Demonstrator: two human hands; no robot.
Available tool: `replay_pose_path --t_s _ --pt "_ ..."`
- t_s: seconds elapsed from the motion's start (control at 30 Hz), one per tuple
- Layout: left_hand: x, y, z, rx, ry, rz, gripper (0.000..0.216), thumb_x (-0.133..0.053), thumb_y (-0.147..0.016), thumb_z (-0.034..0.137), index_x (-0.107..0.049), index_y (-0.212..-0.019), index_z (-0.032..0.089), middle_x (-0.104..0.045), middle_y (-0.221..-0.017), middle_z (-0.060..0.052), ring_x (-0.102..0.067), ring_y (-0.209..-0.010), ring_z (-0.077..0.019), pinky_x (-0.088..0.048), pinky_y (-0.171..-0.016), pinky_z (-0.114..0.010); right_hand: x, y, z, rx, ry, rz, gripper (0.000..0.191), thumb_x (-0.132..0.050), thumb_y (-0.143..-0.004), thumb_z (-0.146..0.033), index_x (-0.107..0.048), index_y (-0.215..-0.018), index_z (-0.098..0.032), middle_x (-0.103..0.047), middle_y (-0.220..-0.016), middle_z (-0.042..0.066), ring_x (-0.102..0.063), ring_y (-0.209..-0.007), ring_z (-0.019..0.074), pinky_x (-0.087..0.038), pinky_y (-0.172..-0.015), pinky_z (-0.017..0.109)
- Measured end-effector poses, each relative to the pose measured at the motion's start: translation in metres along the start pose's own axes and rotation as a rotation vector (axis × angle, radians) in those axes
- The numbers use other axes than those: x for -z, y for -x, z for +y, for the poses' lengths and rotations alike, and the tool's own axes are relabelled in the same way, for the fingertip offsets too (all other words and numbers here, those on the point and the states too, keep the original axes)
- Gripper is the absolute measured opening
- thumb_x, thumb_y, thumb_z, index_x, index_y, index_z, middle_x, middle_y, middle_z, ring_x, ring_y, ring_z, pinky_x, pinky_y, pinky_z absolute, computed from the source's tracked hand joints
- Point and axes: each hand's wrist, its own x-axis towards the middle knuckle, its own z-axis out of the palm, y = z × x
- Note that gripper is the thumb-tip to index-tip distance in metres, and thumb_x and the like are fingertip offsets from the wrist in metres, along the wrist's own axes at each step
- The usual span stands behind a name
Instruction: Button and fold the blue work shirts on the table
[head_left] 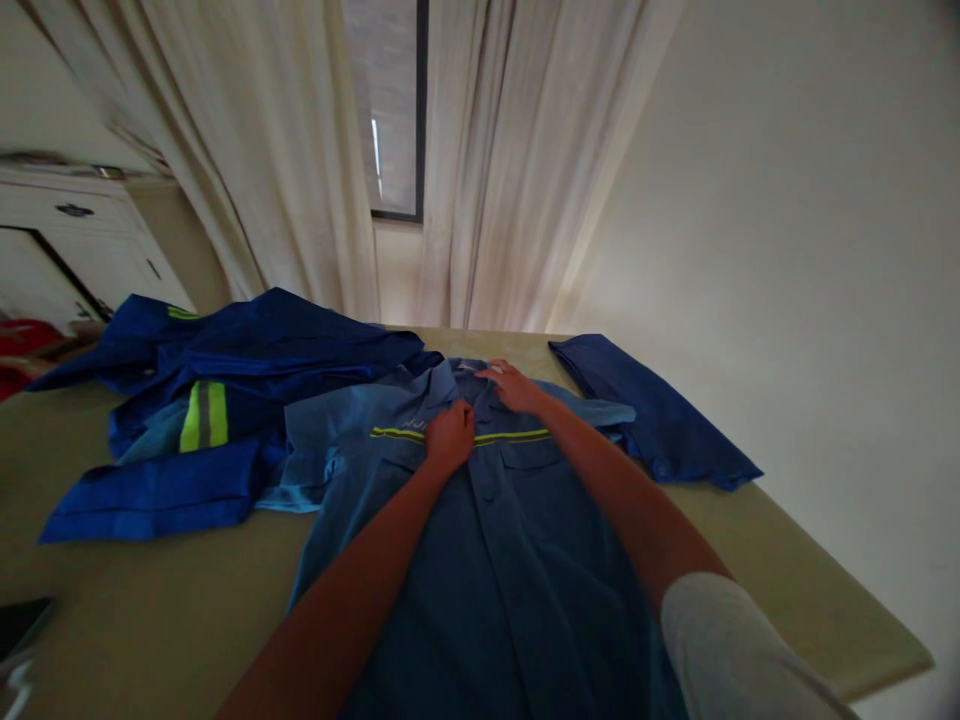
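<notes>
A blue-grey short-sleeved work shirt (487, 540) lies front up before me, its collar at the far end. A thin yellow-and-grey stripe crosses its chest, with partly covered lettering above. My left hand (450, 437) is closed on the front edge just below the collar, at stripe height. My right hand (513, 388) is at the right side of the collar, its fingers bent onto the cloth. Its fingertips are small and dim, but they appear to pinch the collar.
A heap of dark blue workwear (255, 350) with reflective bands covers the table's (172, 610) far left. A folded navy garment (652, 410) lies at the right near the wall. A dark flat object (22, 625) sits at the left edge. Curtains (285, 150) hang behind.
</notes>
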Motion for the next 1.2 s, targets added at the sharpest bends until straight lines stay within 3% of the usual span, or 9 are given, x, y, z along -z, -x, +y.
replay_pose_path --t_s 0.2,0.37,0.5,0.63,0.7,0.77,0.87,1.03,1.2 --pt "0.004 -0.004 0.005 0.050 -0.010 -0.048 0.034 -0.035 -0.106 0.027 -0.064 -0.122 0.018 -0.076 -0.112 -0.017 -0.073 -0.102 -0.0311 -0.051 -0.086 -0.041 0.013 -0.039 0.034 0.130 0.141 -0.195 0.018 -0.081 -0.083 -0.024 -0.081 -0.101 -0.021 -0.062 -0.131 0.015 -0.057 -0.124 0.0308 -0.042 -0.109 0.043" --pt "0.011 -0.030 -0.001 0.061 -0.023 -0.144 0.036 -0.037 -0.103 0.029 -0.066 -0.119 0.014 -0.073 -0.116 -0.024 -0.073 -0.106 -0.0369 -0.053 -0.088 -0.048 0.016 -0.058 0.055 0.070 0.029 -0.061 0.021 -0.079 -0.085 -0.028 -0.078 -0.101 -0.015 -0.065 -0.115 0.013 -0.060 -0.109 0.0263 -0.046 -0.101 0.036" --pt "0.020 -0.048 -0.012 0.021 0.011 -0.186 0.031 -0.041 -0.102 0.026 -0.066 -0.116 0.016 -0.075 -0.117 -0.017 -0.072 -0.108 -0.0288 -0.053 -0.091 -0.039 -0.009 -0.060 0.056 -0.042 -0.094 0.048 0.018 -0.079 -0.082 -0.027 -0.075 -0.095 -0.015 -0.067 -0.106 0.011 -0.061 -0.104 0.0260 -0.048 -0.097 0.037" --pt "0.043 -0.050 -0.037 -0.161 -0.016 -0.058 0.026 -0.050 -0.098 0.025 -0.065 -0.119 0.018 -0.074 -0.118 -0.011 -0.068 -0.111 -0.0239 -0.051 -0.097 -0.034 -0.042 -0.044 0.054 -0.095 -0.167 0.145 0.033 -0.074 -0.085 -0.034 -0.070 -0.114 -0.019 -0.070 -0.113 0.011 -0.061 -0.111 0.0275 -0.048 -0.101 0.041" --pt "0.062 -0.048 -0.057 -0.230 -0.172 0.113 0.030 -0.054 -0.097 0.031 -0.064 -0.122 0.018 -0.070 -0.122 -0.015 -0.063 -0.118 -0.0294 -0.048 -0.102 -0.041 -0.054 -0.036 0.056 -0.135 -0.241 0.246 0.050 -0.073 -0.086 -0.038 -0.062 -0.132 -0.019 -0.069 -0.123 0.012 -0.063 -0.113 0.0275 -0.049 -0.102 0.043" --pt "0.081 -0.046 -0.079 -0.209 -0.359 0.150 0.037 -0.060 -0.094 0.043 -0.066 -0.120 0.018 -0.069 -0.124 -0.017 -0.060 -0.122 -0.0362 -0.046 -0.102 -0.048 -0.061 -0.032 0.059 -0.176 -0.310 0.312 0.067 -0.075 -0.084 -0.042 -0.053 -0.143 -0.019 -0.069 -0.125 0.014 -0.066 -0.114 0.0283 -0.050 -0.103 0.045" --pt "0.107 -0.048 -0.108 -0.101 -0.461 0.000 0.035 -0.053 -0.096 0.047 -0.071 -0.108 0.019 -0.074 -0.113 -0.016 -0.066 -0.112 -0.0358 -0.047 -0.097 -0.046 -0.065 -0.032 0.065 -0.219 -0.328 0.322 0.072 -0.077 -0.083 -0.046 -0.053 -0.145 -0.018 -0.071 -0.123 0.015 -0.067 -0.113 0.0296 -0.050 -0.103 0.046" --pt "0.139 -0.061 -0.126 0.061 -0.247 -0.101 0.060 -0.034 -0.097 0.063 -0.077 -0.097 0.021 -0.078 -0.102 -0.012 -0.072 -0.098 -0.0304 -0.051 -0.083 -0.034 -0.067 -0.036 0.069 -0.257 -0.271 0.335 0.061 -0.079 -0.082 -0.049 -0.065 -0.133 -0.018 -0.072 -0.119 0.014 -0.068 -0.108 0.0288 -0.052 -0.100 0.044" --pt "0.177 -0.058 -0.120 0.053 -0.225 -0.437 0.064 -0.052 -0.080 0.079 -0.078 -0.081 0.020 -0.078 -0.089 -0.011 -0.072 -0.085 -0.0291 -0.052 -0.076 -0.032 -0.066 -0.035 0.066 -0.256 -0.200 0.342 0.052 -0.079 -0.083 -0.050 -0.071 -0.123 -0.018 -0.073 -0.113 0.013 -0.067 -0.102 0.0276 -0.051 -0.098 0.042"
